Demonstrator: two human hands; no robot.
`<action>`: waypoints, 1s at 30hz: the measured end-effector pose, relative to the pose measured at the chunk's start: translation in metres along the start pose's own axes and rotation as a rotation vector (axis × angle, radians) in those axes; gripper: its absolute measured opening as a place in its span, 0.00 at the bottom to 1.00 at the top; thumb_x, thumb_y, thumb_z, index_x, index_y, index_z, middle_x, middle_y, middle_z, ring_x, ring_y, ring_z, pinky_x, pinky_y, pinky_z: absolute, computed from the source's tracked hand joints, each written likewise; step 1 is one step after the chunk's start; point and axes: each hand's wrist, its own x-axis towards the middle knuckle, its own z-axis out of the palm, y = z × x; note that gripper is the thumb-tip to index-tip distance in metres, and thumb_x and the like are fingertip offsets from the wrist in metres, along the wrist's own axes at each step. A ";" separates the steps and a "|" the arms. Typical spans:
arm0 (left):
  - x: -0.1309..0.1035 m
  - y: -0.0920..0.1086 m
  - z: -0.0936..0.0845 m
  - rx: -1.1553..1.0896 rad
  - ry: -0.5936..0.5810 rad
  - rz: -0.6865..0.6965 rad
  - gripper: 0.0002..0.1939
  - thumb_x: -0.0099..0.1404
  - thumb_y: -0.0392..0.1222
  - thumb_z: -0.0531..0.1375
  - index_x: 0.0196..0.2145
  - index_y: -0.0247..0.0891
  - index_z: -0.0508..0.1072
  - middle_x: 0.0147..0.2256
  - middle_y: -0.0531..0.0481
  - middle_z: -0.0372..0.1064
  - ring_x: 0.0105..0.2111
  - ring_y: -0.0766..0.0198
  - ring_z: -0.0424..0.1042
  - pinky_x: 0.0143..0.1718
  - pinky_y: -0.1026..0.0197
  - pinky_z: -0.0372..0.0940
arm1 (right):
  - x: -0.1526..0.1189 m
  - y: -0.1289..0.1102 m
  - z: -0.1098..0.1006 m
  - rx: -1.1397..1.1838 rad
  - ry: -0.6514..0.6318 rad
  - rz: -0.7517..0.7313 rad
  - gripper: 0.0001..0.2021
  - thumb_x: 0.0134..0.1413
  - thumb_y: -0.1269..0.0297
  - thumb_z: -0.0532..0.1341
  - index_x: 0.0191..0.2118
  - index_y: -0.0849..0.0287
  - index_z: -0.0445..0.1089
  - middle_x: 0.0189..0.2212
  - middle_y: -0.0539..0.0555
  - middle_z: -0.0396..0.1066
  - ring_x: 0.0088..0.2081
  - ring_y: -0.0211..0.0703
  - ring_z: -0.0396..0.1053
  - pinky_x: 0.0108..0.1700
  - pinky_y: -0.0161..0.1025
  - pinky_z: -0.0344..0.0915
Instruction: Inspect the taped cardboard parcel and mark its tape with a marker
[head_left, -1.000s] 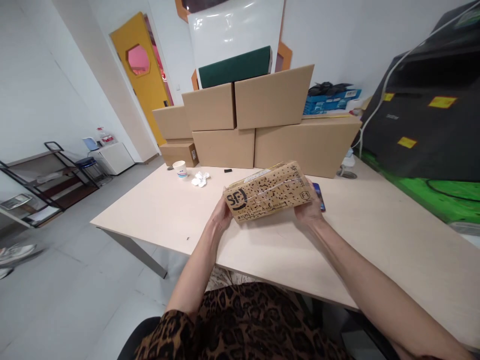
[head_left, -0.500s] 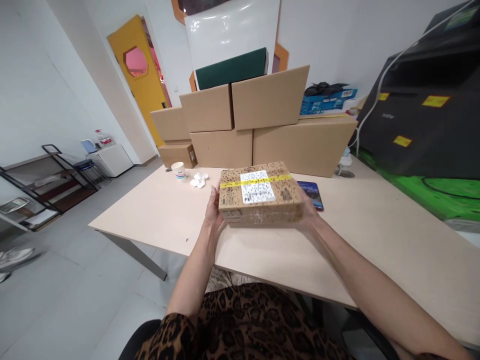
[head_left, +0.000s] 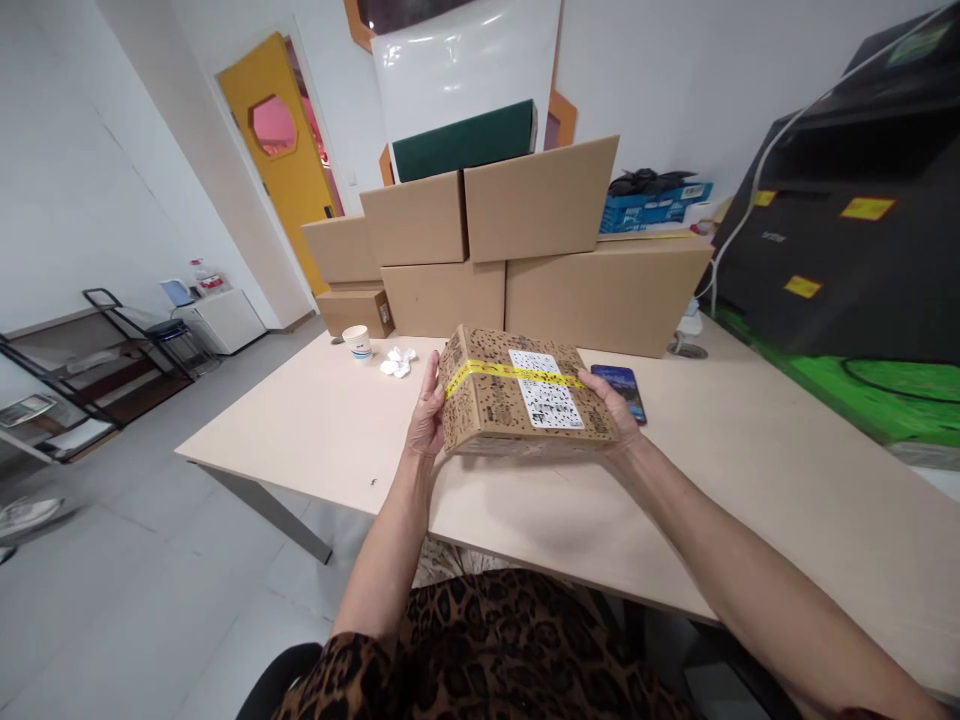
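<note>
Cardboard parcel (head_left: 499,405), in the head view, is held between the two hands just above the near middle part of the surface (head_left: 300,420), its shadow falling below. The left hand (head_left: 427,415) is partly open, its palm and fingers pressed to the left end. The right hand (head_left: 616,408) grips the right end, thumb over the top face and the fingers out of sight beneath or behind. The long axis runs left to right across the view, the right end slightly lower. The broad face with the white label (head_left: 546,390) points up and toward the camera; the left end face shows too, and yellow tape (head_left: 491,369) crosses both. A smartphone (head_left: 626,390) lies just beyond the right hand. Left of the parcel are crumpled tissue (head_left: 398,362) and a paper cup (head_left: 358,343); large cardboard boxes (head_left: 555,210) are stacked behind.
</note>
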 end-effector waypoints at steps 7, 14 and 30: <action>-0.006 0.001 0.002 0.026 -0.208 -0.012 0.57 0.48 0.49 0.79 0.72 0.57 0.60 0.74 0.51 0.55 0.74 0.44 0.53 0.72 0.47 0.57 | 0.005 0.009 -0.015 0.173 0.061 -0.029 0.21 0.46 0.61 0.66 0.49 0.52 0.75 0.40 0.53 0.86 0.47 0.61 0.84 0.47 0.57 0.82; -0.005 -0.005 0.010 0.026 -0.197 -0.087 0.50 0.53 0.57 0.76 0.69 0.48 0.65 0.70 0.45 0.64 0.73 0.41 0.57 0.73 0.45 0.54 | -0.004 0.001 -0.011 -0.060 0.051 -0.333 0.20 0.44 0.53 0.69 0.45 0.51 0.75 0.43 0.53 0.85 0.52 0.63 0.81 0.52 0.59 0.80; 0.007 -0.013 -0.011 -0.133 0.238 -0.056 0.26 0.59 0.60 0.71 0.49 0.41 0.80 0.44 0.46 0.83 0.60 0.44 0.74 0.63 0.45 0.68 | -0.014 -0.009 -0.011 -0.703 -0.252 -0.722 0.54 0.48 0.47 0.75 0.76 0.35 0.46 0.71 0.54 0.60 0.69 0.63 0.63 0.69 0.65 0.62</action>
